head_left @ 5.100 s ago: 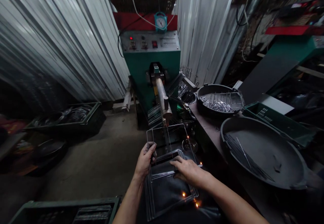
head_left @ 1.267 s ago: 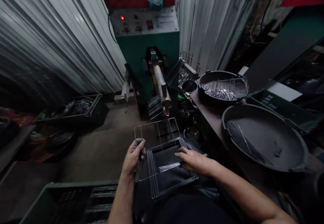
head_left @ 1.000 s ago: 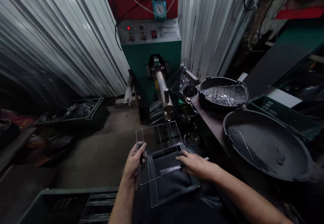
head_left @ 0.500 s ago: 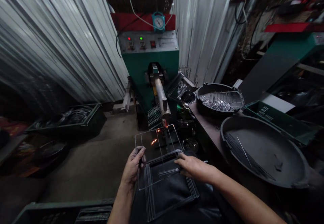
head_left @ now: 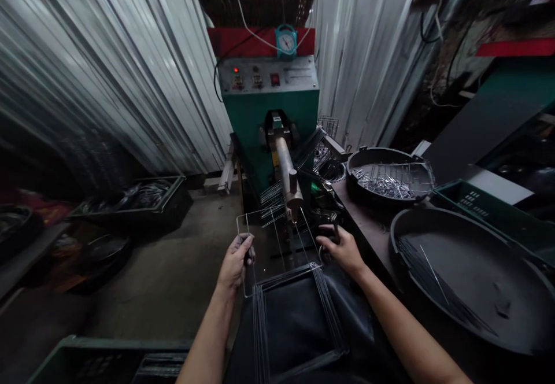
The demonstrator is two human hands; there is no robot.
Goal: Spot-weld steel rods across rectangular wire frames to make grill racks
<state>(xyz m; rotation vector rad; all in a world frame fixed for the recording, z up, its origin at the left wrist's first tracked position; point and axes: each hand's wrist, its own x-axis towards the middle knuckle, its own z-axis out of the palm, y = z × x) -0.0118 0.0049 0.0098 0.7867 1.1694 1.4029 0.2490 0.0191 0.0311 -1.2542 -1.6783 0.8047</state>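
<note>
My left hand is closed on the left side of a thin rectangular wire frame with several crossbars. The frame's far side lies under the electrode tip of a green spot-welding machine. My right hand is curled beside the frame's right edge; what its fingers hold, if anything, is hidden. Below, a stack of wire frames rests on my lap over a dark apron.
Loose wires jut out beside the machine's arm. At right, a round pan holds dark rods, and another pan holds short wire pieces. Green crates stand left on the floor, and another crate is at lower left.
The orange sparks and the machine's green light are gone. My right hand has moved forward from above the stack to the held frame's right edge; the wire rods under it no longer show.
</note>
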